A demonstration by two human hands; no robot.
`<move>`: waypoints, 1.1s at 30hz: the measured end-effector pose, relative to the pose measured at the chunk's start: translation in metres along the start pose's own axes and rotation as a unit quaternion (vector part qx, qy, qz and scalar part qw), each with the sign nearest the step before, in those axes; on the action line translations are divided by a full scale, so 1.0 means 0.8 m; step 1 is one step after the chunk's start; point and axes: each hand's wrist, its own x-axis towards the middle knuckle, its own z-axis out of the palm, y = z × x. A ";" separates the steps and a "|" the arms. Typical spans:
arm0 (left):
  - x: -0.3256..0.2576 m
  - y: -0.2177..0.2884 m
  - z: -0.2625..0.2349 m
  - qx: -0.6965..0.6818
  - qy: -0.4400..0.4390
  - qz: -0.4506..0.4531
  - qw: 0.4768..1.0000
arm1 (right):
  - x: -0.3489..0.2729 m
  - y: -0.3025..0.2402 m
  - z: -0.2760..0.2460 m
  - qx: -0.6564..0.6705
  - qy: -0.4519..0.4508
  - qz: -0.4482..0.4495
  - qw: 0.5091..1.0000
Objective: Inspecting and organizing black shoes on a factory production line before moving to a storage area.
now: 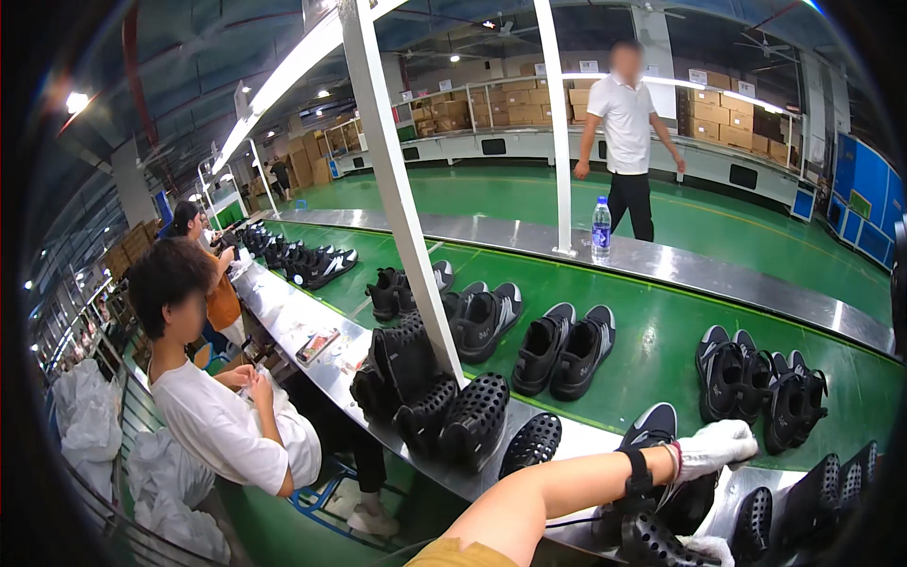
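Observation:
My left arm, with a black band at the wrist, reaches to the right across the bench. My left hand (pixel 720 448) wears a white glove and lies over the bench edge, palm down, its fingers stretched and no object visible in it. Behind the wrist stands a black and grey sneaker (pixel 652 425). At the lower edge a second white glove shows, my right hand (pixel 709 548), mostly cut off with the fingers hidden. Beside it is a black clog-like form with round holes (pixel 652 541); whether the hand grips it I cannot tell.
Pairs of black sneakers (pixel 565 352) stand on the green belt (pixel 652 354). More perforated black forms (pixel 477 416) line the metal bench (pixel 453 477). A white post (pixel 402 180) rises nearby; a water bottle (pixel 601 231) stands beyond. A seated co-worker (pixel 222 406) is at left; a person (pixel 625 123) walks behind.

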 end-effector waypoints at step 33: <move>-0.085 0.043 0.019 0.540 -0.056 0.032 0.839 | 0.011 -0.032 0.020 -0.416 0.280 0.007 0.865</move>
